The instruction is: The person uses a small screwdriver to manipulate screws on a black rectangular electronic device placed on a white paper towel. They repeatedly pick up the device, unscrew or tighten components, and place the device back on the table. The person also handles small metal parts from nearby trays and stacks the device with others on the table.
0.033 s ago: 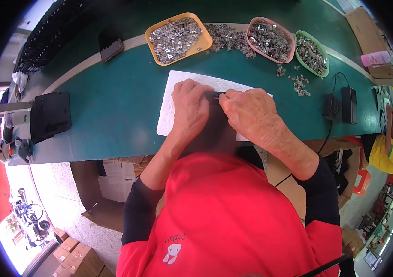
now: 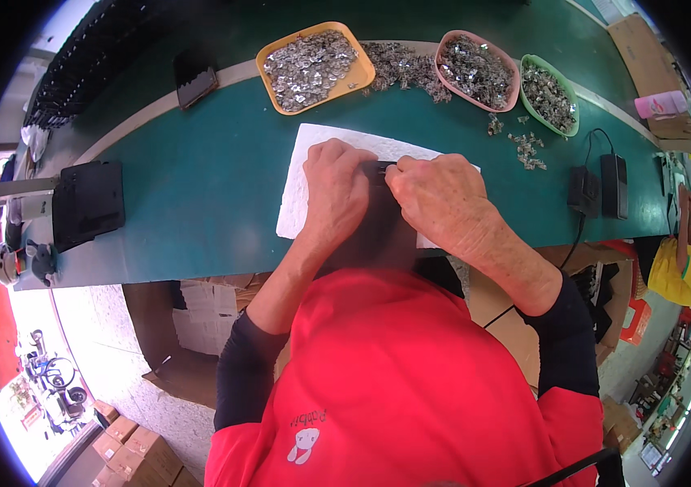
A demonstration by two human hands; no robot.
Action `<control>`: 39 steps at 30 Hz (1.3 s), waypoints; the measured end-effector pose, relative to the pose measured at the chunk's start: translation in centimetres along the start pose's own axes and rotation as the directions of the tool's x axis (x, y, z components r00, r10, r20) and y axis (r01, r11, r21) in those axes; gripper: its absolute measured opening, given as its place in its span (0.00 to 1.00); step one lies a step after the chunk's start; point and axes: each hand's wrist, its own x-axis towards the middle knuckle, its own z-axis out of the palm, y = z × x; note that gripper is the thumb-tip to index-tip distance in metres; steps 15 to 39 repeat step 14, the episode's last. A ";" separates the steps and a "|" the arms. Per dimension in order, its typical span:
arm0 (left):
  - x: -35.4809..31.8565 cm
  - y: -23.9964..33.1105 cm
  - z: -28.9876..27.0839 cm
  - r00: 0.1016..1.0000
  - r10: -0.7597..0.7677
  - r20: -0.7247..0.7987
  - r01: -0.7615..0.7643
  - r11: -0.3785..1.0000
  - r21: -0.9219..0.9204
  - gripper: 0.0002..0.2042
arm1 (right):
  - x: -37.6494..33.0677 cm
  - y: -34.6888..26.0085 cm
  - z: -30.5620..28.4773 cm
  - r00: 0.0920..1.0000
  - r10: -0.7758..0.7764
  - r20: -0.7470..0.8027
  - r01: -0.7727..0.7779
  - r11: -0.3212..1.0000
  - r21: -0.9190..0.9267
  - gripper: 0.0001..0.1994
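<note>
A black flat panel (image 2: 374,231) lies partly over a white foam sheet (image 2: 295,183) in front of me, its near end close to my red shirt. My left hand (image 2: 336,187) is closed on the panel's left side near the far edge. Fingers curled, my right hand (image 2: 435,195) presses at the panel's far right corner. A small shiny bit shows by its fingertips, but what they pinch is hidden. Beyond the foam stand a yellow tray (image 2: 366,79) of small flat metal pieces, and a pink tray (image 2: 514,89) and a green tray (image 2: 573,122) of small metal clips.
Loose metal clips (image 2: 402,65) lie heaped between the trays, with several more (image 2: 527,152) nearer me. At left rests a black panel (image 2: 90,203); farther back is a dark phone-like object (image 2: 194,79). Black adapters (image 2: 614,187) with a cable sit at right. Cardboard boxes (image 2: 171,357) stand below the table.
</note>
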 end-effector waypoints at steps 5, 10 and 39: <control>-0.2 -0.4 0.6 1.000 0.016 -0.018 -0.016 1.000 -0.007 0.13 | 0.7 0.0 -1.4 0.999 -0.035 0.032 0.034 0.998 0.046 0.05; -0.1 -0.4 0.6 1.000 0.002 0.001 -0.002 1.000 0.005 0.09 | 1.6 -1.1 -3.0 0.993 -0.097 0.060 0.096 0.995 0.025 0.07; 0.1 -2.8 1.6 0.997 0.080 0.015 -0.082 0.985 0.152 0.10 | 2.0 -1.8 -3.0 0.995 -0.101 -0.012 0.101 0.994 -0.039 0.06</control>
